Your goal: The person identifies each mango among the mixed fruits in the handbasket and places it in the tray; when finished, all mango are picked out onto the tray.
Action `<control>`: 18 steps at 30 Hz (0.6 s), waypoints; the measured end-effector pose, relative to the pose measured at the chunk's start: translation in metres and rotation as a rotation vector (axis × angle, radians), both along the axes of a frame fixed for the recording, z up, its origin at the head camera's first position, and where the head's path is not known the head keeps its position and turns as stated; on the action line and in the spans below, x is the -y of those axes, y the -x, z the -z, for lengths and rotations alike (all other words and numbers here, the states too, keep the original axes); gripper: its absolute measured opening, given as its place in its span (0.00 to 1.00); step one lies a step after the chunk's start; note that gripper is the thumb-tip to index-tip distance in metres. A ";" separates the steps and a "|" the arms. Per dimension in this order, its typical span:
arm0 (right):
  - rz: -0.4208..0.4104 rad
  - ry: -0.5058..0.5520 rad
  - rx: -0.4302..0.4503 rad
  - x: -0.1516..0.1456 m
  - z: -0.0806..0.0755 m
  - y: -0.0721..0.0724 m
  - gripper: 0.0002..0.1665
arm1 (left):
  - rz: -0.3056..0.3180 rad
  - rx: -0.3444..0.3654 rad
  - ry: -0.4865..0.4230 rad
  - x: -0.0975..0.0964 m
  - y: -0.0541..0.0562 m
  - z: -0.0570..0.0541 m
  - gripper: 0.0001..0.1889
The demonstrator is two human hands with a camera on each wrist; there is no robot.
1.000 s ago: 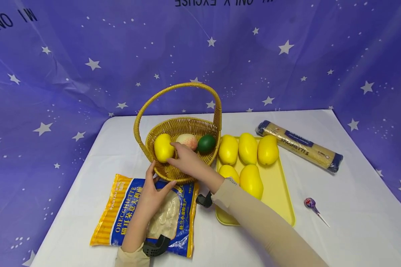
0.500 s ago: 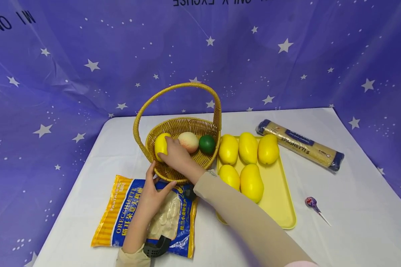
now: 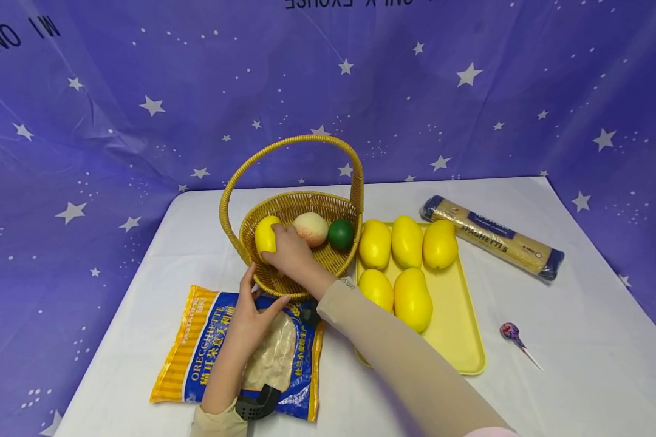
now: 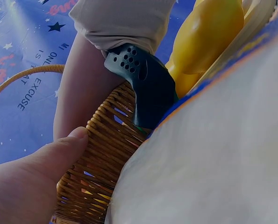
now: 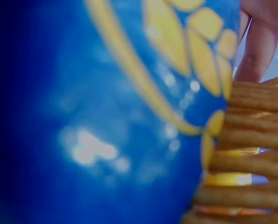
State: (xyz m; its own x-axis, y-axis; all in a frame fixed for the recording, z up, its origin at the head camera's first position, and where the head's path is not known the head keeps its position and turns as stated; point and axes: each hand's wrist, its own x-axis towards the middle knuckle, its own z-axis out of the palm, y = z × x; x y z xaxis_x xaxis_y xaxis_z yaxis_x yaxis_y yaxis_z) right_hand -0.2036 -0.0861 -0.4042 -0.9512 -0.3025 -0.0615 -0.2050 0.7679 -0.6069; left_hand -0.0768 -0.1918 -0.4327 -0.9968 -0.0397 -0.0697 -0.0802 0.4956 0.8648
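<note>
Inside a wicker basket [image 3: 336, 262] with a tall handle, my right hand [image 3: 294, 254] grips a yellow mango [image 3: 264, 238] at the left end, thumb in front and fingers over its right side. A peach [image 3: 311, 229] and a dark green round fruit [image 3: 341, 234] lie to the right of it. My left hand [image 3: 249, 325] has thumb and index finger spread against the basket's near wall; in the left wrist view the thumb [image 4: 66, 151] presses at the rim. Under the left forearm is a blue and orange orecchiette bag [image 3: 194, 346], whose blue surface fills much of the right wrist view.
Several mangoes [image 3: 407, 243] sit on a yellow tray [image 3: 459, 340] just right of the basket, partly under the right sleeve [image 3: 399, 364]. A spaghetti pack [image 3: 492, 237] lies behind the tray, and a lollipop [image 3: 511, 332] to its right. A purple starry cloth [image 3: 284, 73] hangs behind.
My right hand has moved left and gripped the mango, which has shifted slightly. The peach has turned and shows more of itself. The left hand has stayed at the basket.
</note>
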 end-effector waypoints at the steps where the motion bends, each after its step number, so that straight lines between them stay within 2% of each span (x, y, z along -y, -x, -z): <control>1: 0.002 0.008 0.003 -0.001 0.000 0.000 0.41 | -0.001 0.003 0.002 0.000 0.000 0.000 0.52; 9: -0.030 0.041 0.029 -0.011 -0.008 -0.001 0.42 | -0.001 0.000 -0.003 -0.001 0.001 0.003 0.52; 18: -0.051 0.212 0.042 -0.044 -0.029 -0.002 0.43 | -0.005 0.024 -0.009 0.000 0.001 0.002 0.53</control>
